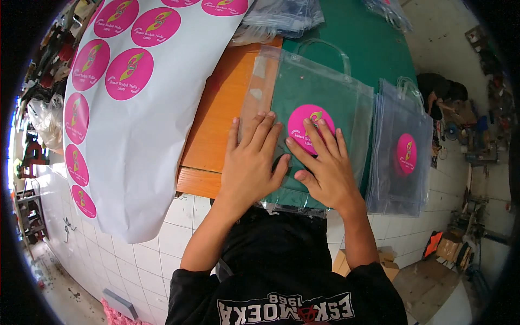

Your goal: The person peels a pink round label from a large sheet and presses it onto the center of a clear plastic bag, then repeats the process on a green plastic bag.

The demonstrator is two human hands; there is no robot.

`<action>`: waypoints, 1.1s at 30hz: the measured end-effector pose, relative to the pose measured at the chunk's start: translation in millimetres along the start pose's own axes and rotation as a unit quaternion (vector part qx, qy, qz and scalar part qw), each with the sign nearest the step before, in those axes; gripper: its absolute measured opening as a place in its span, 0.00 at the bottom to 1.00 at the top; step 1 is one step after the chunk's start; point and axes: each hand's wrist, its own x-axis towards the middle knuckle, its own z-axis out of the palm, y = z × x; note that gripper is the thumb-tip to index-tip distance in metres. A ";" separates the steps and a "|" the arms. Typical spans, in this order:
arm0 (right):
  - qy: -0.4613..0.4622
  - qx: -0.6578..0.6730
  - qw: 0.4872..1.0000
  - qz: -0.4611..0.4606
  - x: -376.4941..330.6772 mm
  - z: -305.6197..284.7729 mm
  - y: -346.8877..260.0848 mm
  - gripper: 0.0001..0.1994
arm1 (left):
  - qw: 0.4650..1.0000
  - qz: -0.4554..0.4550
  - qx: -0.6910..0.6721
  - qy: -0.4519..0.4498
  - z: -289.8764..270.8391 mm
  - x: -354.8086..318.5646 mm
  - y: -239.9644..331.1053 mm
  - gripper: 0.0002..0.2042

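A clear plastic bag [330,81] with a looped handle lies flat before me, partly over the green surface and partly over the orange wood. On its front is a round pink sticker [299,130]. My right hand [326,157] lies over the sticker's right side, fingers stretched out and partly hiding it. My left hand [254,154] rests flat on the bag's left part, fingers extended and thumb apart. Neither hand grips anything. To the left, a large white sheet [146,146] carries several round pink stickers [129,74] and hangs over the table's front edge.
A stack of clear bags [401,114], the top one with a pink sticker, sits at the right table edge. More clear bags [287,19] lie at the back. The table [203,130] ends just before my body. Another person [447,97] is at the far right.
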 end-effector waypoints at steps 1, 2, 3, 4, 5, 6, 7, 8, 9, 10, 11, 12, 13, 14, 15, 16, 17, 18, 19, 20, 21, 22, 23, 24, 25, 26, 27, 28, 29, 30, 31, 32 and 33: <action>0.000 0.001 1.000 0.000 -2.8 0.5 1.7 0.32 | 1.000 -0.001 0.000 -0.001 0.0 0.1 0.1 0.28; 0.006 0.040 0.999 0.003 -6.0 0.9 4.1 0.32 | 1.000 -0.001 0.000 -0.001 -0.5 0.0 0.4 0.28; 0.012 0.078 0.997 0.006 -8.1 1.6 4.6 0.32 | 1.000 -0.002 0.000 0.000 -0.7 -0.3 0.5 0.28; 0.011 0.079 0.997 0.005 -8.8 0.9 2.6 0.32 | 1.000 -0.004 0.001 0.000 -0.6 -0.8 0.2 0.28; 0.030 0.093 0.995 0.015 -10.3 -1.3 0.8 0.32 | 1.000 -0.003 -0.001 0.001 0.3 -0.4 0.3 0.28; 0.049 0.107 0.993 0.026 -11.8 -2.2 -0.6 0.32 | 1.000 -0.003 -0.003 0.002 1.1 -0.1 0.2 0.28; 0.048 0.108 0.993 0.027 -11.9 -0.5 -3.3 0.32 | 1.000 -0.003 -0.003 0.001 1.3 0.3 -0.1 0.28; 0.045 0.091 0.994 0.045 -11.5 2.1 -8.1 0.33 | 1.000 -0.006 -0.004 0.000 0.6 0.8 0.2 0.28; 0.043 0.074 0.994 0.063 -12.4 3.8 -11.2 0.33 | 1.000 -0.010 -0.005 -0.001 0.1 1.1 0.5 0.28; 0.043 0.074 0.994 0.064 -15.5 4.8 -12.3 0.33 | 1.000 -0.009 -0.005 -0.002 0.0 1.1 0.5 0.28; 0.037 0.072 0.995 0.065 -18.6 6.1 -13.2 0.33 | 1.000 -0.007 -0.004 -0.002 0.1 1.0 0.3 0.28; 0.031 0.070 0.995 0.065 -20.9 6.3 -13.9 0.33 | 1.000 -0.005 -0.002 -0.001 0.0 0.9 0.3 0.28; 0.032 0.070 0.995 0.065 -23.1 4.0 -12.6 0.33 | 1.000 -0.004 -0.003 -0.001 0.0 0.9 0.6 0.28; 0.030 0.073 0.995 0.063 -25.1 0.9 -9.6 0.32 | 1.000 -0.004 -0.002 -0.002 0.2 0.9 0.5 0.28; 0.029 0.077 0.995 0.061 -26.3 -0.7 -8.1 0.32 | 1.000 -0.004 -0.002 -0.003 0.2 1.1 0.5 0.28; 0.030 0.077 0.995 0.060 -26.5 0.8 -9.5 0.32 | 1.000 -0.003 -0.001 -0.002 -0.2 1.1 0.2 0.28; 0.036 0.065 0.994 0.082 -28.1 3.7 -12.0 0.31 | 1.000 -0.005 -0.003 -0.002 0.0 0.3 0.4 0.28; 0.041 0.053 0.992 0.104 -30.0 5.2 -13.6 0.30 | 1.000 -0.007 -0.004 -0.002 0.3 -0.3 0.6 0.28; 0.042 0.052 0.992 0.104 -33.0 4.5 -13.1 0.30 | 1.000 -0.006 -0.005 -0.002 1.2 -0.3 0.8 0.28; 0.042 0.066 0.992 0.096 -35.7 2.9 -12.2 0.30 | 1.000 -0.002 0.004 -0.001 1.4 -0.1 0.4 0.28; 0.042 0.080 0.992 0.087 -37.0 1.8 -11.6 0.29 | 1.000 0.003 0.012 0.000 1.4 0.1 0.2 0.28; 0.043 0.080 0.992 0.087 -36.8 1.4 -11.4 0.29 | 1.000 0.003 0.013 0.000 1.0 0.3 0.3 0.28; 0.058 0.089 0.989 0.100 -37.0 1.2 -11.4 0.28 | 1.000 0.001 0.010 -0.001 0.9 0.3 0.7 0.28; 0.073 0.097 0.986 0.114 -37.4 1.2 -11.5 0.28 | 1.000 -0.001 0.008 -0.003 0.8 0.4 1.0 0.28; 0.073 0.097 0.986 0.115 -37.6 2.7 -12.7 0.28 | 1.000 0.000 0.007 -0.003 0.2 0.4 1.0 0.28; 0.066 0.085 0.987 0.118 -37.3 5.1 -13.8 0.28 | 1.000 -0.002 0.010 -0.004 -0.3 1.2 0.9 0.28; 0.058 0.073 0.988 0.122 -37.6 6.2 -14.3 0.27 | 1.000 -0.004 0.012 -0.005 -0.4 1.8 1.1 0.28; 0.059 0.072 0.988 0.123 -39.3 3.4 -13.8 0.27 | 1.000 -0.002 0.012 -0.005 0.2 2.1 1.4 0.28; 0.057 0.079 0.989 0.111 -41.0 -0.3 -13.3 0.28 | 1.000 -0.003 0.008 -0.006 0.9 1.6 1.0 0.28; 0.056 0.085 0.990 0.099 -41.8 -2.2 -12.9 0.29 | 1.000 -0.003 0.005 -0.007 1.2 1.2 0.6 0.27; 0.056 0.085 0.990 0.098 -40.7 0.0 -13.5 0.29 | 1.000 -0.003 0.006 -0.007 0.8 0.8 0.0 0.27; 0.060 0.070 0.989 0.118 -39.8 3.3 -14.9 0.30 | 1.000 -0.007 -0.001 -0.005 0.6 0.5 0.3 0.28; 0.064 0.056 0.987 0.137 -38.5 5.7 -17.0 0.32 | 1.000 -0.011 -0.008 -0.003 0.5 0.5 0.7 0.28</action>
